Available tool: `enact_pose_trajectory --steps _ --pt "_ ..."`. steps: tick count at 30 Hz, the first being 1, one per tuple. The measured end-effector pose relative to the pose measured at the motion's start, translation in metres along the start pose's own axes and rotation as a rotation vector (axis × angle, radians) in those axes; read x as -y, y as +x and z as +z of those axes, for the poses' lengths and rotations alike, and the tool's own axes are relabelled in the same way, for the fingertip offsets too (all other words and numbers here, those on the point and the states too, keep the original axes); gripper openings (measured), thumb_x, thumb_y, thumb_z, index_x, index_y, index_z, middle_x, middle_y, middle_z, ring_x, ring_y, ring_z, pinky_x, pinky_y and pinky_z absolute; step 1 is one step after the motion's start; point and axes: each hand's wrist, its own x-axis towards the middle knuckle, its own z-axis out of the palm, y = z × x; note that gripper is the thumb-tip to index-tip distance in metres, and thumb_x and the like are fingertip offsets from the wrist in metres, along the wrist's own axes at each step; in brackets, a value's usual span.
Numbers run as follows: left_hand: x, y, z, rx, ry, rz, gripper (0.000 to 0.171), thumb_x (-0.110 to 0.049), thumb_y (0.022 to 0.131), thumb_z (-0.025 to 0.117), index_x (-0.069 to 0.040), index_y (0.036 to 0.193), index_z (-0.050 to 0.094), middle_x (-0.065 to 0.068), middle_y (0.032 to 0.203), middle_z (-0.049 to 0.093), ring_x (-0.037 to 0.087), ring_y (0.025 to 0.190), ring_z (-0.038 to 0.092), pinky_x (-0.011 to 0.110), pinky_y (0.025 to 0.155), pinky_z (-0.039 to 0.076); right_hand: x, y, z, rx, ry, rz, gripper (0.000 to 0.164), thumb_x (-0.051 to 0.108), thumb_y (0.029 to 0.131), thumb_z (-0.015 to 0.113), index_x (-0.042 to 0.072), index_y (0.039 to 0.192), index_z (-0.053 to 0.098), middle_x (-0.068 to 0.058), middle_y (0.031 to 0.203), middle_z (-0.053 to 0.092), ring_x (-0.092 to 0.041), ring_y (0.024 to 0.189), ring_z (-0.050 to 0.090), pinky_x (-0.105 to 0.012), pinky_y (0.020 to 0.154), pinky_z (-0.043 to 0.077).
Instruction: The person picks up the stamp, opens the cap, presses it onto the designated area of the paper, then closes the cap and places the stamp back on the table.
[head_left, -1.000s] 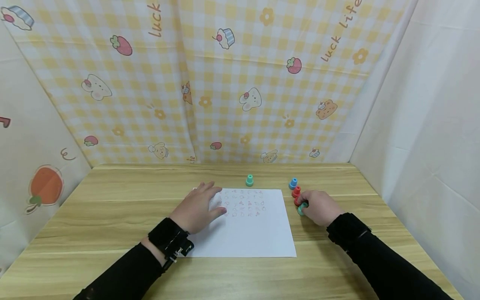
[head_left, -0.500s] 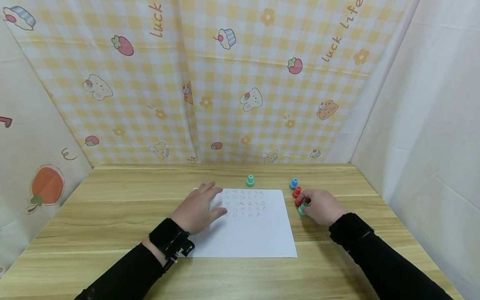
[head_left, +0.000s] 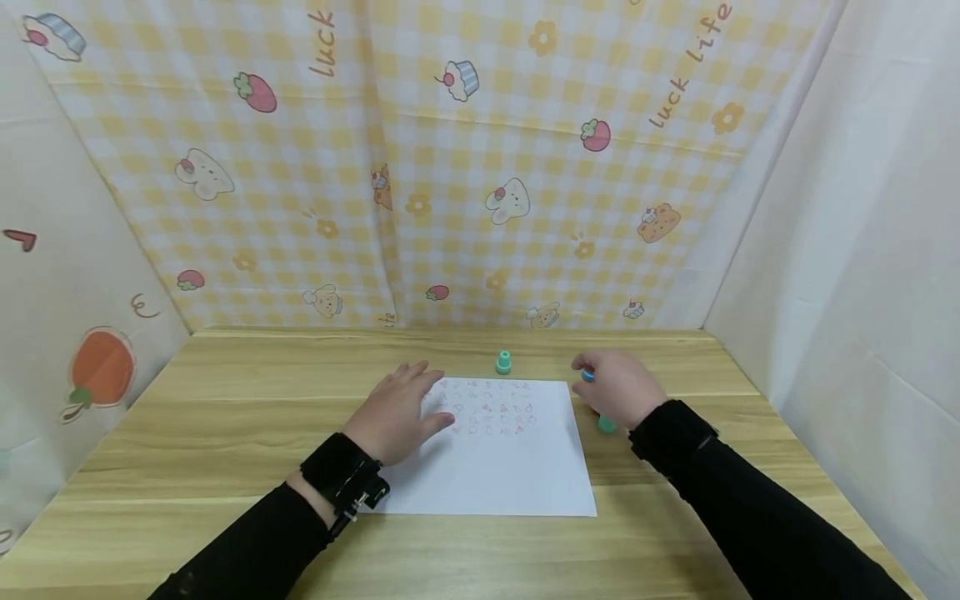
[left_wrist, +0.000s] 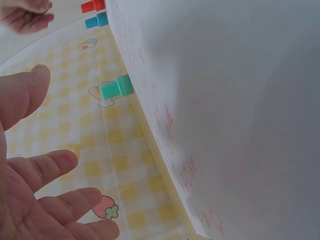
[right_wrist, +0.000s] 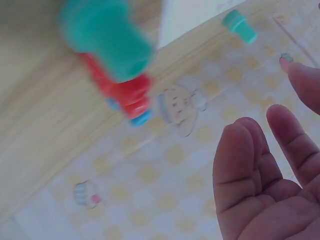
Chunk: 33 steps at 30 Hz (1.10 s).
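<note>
My left hand [head_left: 393, 417] is over the left part of a white sheet of paper [head_left: 495, 475], fingers spread and holding nothing. Rows of small reddish shapes mark the paper's upper part. To the right, my right hand [head_left: 621, 390] hovers over a row of small plastic stamps, thumb and fingers apart with nothing between them. A blue stamp [head_left: 588, 375] shows between its fingertips in the head view. A green stamp [head_left: 607, 425] stands at the row's near end, partly under the hand. Red stamps [right_wrist: 132, 92] between these two are hidden from the head view by the hand.
Another green stamp [head_left: 503, 362] stands upright just behind the paper's far edge. The wooden table [head_left: 225, 400] ends at a yellow checked curtain [head_left: 420, 208], with pale cloth at both sides. Each wrist wears a black band.
My right hand has left the near green stamp and moved up and away along the row toward the blue one. The left hand stays in place. The head view has shifted slightly.
</note>
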Motion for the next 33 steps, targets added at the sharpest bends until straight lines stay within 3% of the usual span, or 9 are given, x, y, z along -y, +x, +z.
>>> enact_pose_trajectory --steps 5,13,17,21,24,29,33 --pt "0.002 0.001 0.001 0.006 0.044 -0.009 0.072 -0.046 0.100 0.070 -0.007 0.156 0.048 0.026 0.167 0.035 0.052 0.158 0.024 0.066 0.128 0.020 0.019 0.022 0.006 0.028 -0.046 -0.019 0.035 0.019 0.100 0.072 0.004 0.131 0.070 -0.021 0.135 0.070 -0.038 0.125 0.066 -0.053 0.105 0.053" --pt "0.002 0.001 0.000 0.043 0.104 -0.051 0.084 -0.057 0.098 0.068 -0.008 0.161 0.042 0.029 0.170 0.028 0.054 0.158 0.018 0.067 0.128 0.017 0.042 0.055 0.022 0.081 -0.073 -0.062 0.041 0.020 0.101 0.072 0.008 0.140 0.066 -0.016 0.143 0.067 -0.037 0.134 0.062 -0.052 0.111 0.051" --pt "0.003 0.003 0.002 0.060 0.125 -0.071 0.089 -0.061 0.097 0.067 -0.008 0.163 0.038 0.029 0.171 0.024 0.053 0.159 0.016 0.067 0.129 0.015 0.048 0.071 0.032 0.084 -0.115 -0.106 0.040 0.016 0.100 0.072 0.009 0.140 0.067 -0.014 0.138 0.070 -0.035 0.127 0.066 -0.048 0.106 0.055" --pt "0.005 0.003 0.003 0.063 0.146 -0.082 0.091 -0.063 0.097 0.066 -0.008 0.163 0.037 0.029 0.171 0.023 0.053 0.159 0.015 0.067 0.129 0.014 0.052 0.083 0.041 0.097 -0.120 -0.116 0.040 0.014 0.101 0.071 0.008 0.140 0.067 -0.015 0.136 0.072 -0.031 0.109 0.073 -0.043 0.095 0.059" --pt "0.005 0.003 0.003 0.060 0.155 -0.084 0.092 -0.064 0.097 0.065 -0.008 0.164 0.036 0.029 0.171 0.023 0.053 0.159 0.015 0.067 0.129 0.014 0.054 0.090 0.045 0.116 -0.095 -0.108 0.038 0.013 0.102 0.069 0.007 0.140 0.067 -0.015 0.138 0.070 -0.032 0.112 0.073 -0.045 0.099 0.058" --pt "0.004 0.003 0.002 0.061 0.160 -0.081 0.092 -0.065 0.097 0.064 -0.007 0.164 0.036 0.029 0.171 0.023 0.053 0.159 0.015 0.067 0.129 0.014 0.057 0.098 0.051 0.141 -0.097 -0.094 0.036 0.010 0.104 0.065 0.008 0.140 0.067 -0.014 0.143 0.067 -0.034 0.134 0.062 -0.047 0.114 0.050" --pt "0.003 0.003 0.002 0.063 0.157 -0.078 0.092 -0.064 0.098 0.063 -0.007 0.164 0.035 0.029 0.171 0.023 0.053 0.159 0.015 0.067 0.129 0.014 0.057 0.104 0.055 0.147 -0.115 -0.087 0.035 0.009 0.105 0.062 0.008 0.139 0.068 -0.014 0.144 0.066 -0.034 0.138 0.060 -0.045 0.117 0.047"
